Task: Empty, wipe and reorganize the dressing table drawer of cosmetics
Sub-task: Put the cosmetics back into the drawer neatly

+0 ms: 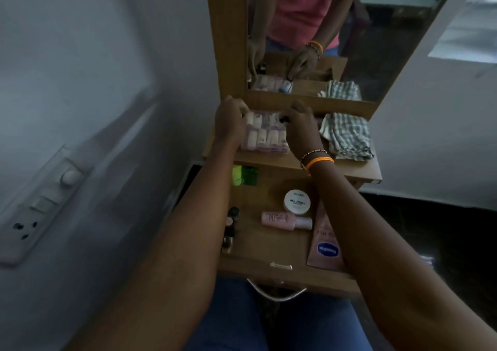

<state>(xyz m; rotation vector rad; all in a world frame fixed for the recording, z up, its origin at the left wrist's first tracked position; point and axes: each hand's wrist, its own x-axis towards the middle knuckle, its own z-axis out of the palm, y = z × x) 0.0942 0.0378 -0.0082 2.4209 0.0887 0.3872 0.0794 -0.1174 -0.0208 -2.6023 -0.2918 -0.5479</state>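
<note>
A clear organiser box [265, 137] of pink and white cosmetics sits on the dressing table top [357, 169], under the mirror. My left hand [231, 121] grips the box's far left corner with curled fingers. My right hand [298, 127] pinches a small dark-capped bottle [282, 119] at the box's right side; the mirror shows the bottle under my fingers. Below, the open drawer [269, 246] holds a white nail polish remover jar [297, 201], a pink bottle [285, 220] lying on its side, a pink Vaseline tube [324, 246], green packets [244, 175] and small dark bottles [231, 224].
A checked cloth [347, 135] lies folded on the table top, right of the box. The mirror [349, 28] stands behind it. A wall switchboard [40, 208] is at the left. The drawer's metal handle [277, 293] hangs over my legs in blue jeans.
</note>
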